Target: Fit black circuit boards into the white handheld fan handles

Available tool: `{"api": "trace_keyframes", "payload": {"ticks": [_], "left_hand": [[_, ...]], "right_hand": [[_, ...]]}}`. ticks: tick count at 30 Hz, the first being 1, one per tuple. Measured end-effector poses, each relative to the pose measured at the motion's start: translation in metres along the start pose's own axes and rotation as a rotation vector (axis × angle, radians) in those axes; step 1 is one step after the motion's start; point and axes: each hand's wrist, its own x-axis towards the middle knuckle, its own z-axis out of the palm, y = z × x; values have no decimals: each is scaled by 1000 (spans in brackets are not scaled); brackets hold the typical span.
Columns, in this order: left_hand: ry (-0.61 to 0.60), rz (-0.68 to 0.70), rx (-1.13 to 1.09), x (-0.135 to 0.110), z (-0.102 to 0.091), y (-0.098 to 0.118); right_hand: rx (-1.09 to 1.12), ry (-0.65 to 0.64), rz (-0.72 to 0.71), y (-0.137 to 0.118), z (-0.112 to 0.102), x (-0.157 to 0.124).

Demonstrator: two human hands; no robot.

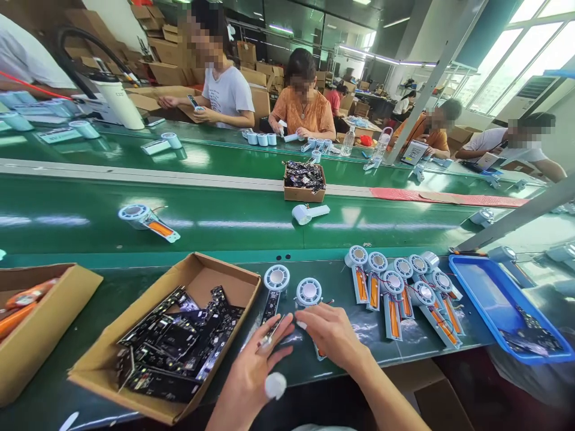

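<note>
My left hand [251,371] is at the table's front edge, fingers pinched on a small dark circuit board [269,334]; its thumb tip is wrapped in white. My right hand [330,335] lies palm down over the handle of a white fan half-shell [308,293], fingers bent on it. A second fan shell with a board in its handle [275,281] lies just left of it. A cardboard box of black circuit boards [175,341] stands at my left hand's side.
Several fan shells with orange batteries [399,287] lie in a row to the right, beside a blue tray [494,299]. Another cardboard box [40,317] is far left. On the green conveyor [224,221] lie single fan units and a small box of boards [304,179]. Other people work across it.
</note>
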Motion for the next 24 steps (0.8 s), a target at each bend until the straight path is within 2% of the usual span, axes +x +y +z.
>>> {"api": "trace_keyframes", "payload": {"ticks": [3, 4, 7, 10, 12, 16, 19, 24], "left_hand": [[84, -1, 231, 4, 1, -6], [72, -3, 317, 5, -1, -9], [0, -10, 505, 4, -8, -20], [-7, 40, 642, 2, -14, -34], [-27, 73, 688, 2, -17, -41], [-78, 19, 757, 9, -15, -43], [-112, -7, 766, 13, -10, -35], [-150, 49, 759, 18, 2, -23]], "right_hand": [[72, 70, 140, 0, 10, 2], [78, 86, 148, 0, 13, 2], [81, 106, 87, 1, 14, -2], [135, 107, 55, 2, 11, -5], [203, 121, 111, 2, 8, -7], [316, 157, 268, -1, 8, -8], [337, 182, 230, -4, 10, -9], [315, 176, 166, -7, 9, -7]]}}
